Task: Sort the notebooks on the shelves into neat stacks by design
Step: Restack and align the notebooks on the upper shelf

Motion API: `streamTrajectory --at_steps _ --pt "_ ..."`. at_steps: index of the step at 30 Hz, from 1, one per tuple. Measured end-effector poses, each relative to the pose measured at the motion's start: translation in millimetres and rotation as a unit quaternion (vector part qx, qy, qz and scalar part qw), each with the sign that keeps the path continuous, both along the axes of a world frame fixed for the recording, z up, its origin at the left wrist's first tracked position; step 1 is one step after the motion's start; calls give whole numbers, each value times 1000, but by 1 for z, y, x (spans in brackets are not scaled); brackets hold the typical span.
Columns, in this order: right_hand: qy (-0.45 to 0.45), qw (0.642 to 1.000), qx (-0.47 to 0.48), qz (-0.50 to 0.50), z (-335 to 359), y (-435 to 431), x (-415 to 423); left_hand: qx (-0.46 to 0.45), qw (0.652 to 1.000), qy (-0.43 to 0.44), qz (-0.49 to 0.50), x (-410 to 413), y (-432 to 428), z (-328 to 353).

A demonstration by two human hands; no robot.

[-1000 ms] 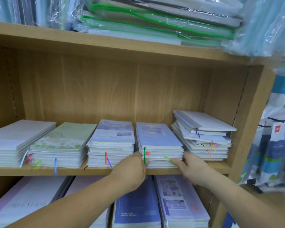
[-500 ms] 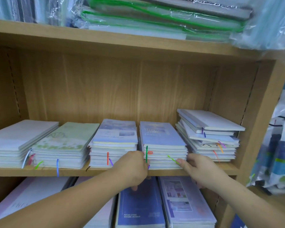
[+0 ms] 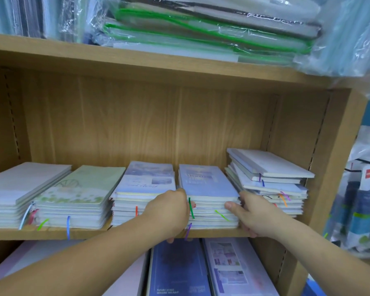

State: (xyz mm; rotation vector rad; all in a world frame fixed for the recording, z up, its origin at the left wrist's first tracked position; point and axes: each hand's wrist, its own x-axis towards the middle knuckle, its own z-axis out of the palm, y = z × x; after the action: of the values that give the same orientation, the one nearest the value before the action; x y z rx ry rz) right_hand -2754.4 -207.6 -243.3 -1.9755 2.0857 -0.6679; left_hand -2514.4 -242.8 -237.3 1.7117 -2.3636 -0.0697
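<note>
Both hands on the blue-cover stack, right of the middle of the shelf

The wooden shelf (image 3: 90,232) carries five notebook piles along its front edge; the messy stack (image 3: 269,184) sits crooked at the right end. The blue-cover stack (image 3: 209,189) is next to it, clamped from both sides: left hand (image 3: 169,212) curls against its left side, right hand (image 3: 252,212) wraps the right side, thumb pressed on the page edges. A green ribbon (image 3: 191,208) hangs down the front.
</note>
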Motion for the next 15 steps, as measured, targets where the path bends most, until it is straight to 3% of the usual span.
streamTrajectory --at_steps 2,7,11,15 --pt "10 1000 -16 -2 -1 1 -1 -11 1000 -6 0 1 -1 -2" --pt "148 988 -29 -33 3 6 -1 -67 997 30 -38 8 -1 -8" --pt "90 996 11 -19 5 2 0 -90 993 49 -65 13 5 -8" --pt "120 993 -17 -5 2 -2 -3 -77 994 30 -66 12 2 -10"
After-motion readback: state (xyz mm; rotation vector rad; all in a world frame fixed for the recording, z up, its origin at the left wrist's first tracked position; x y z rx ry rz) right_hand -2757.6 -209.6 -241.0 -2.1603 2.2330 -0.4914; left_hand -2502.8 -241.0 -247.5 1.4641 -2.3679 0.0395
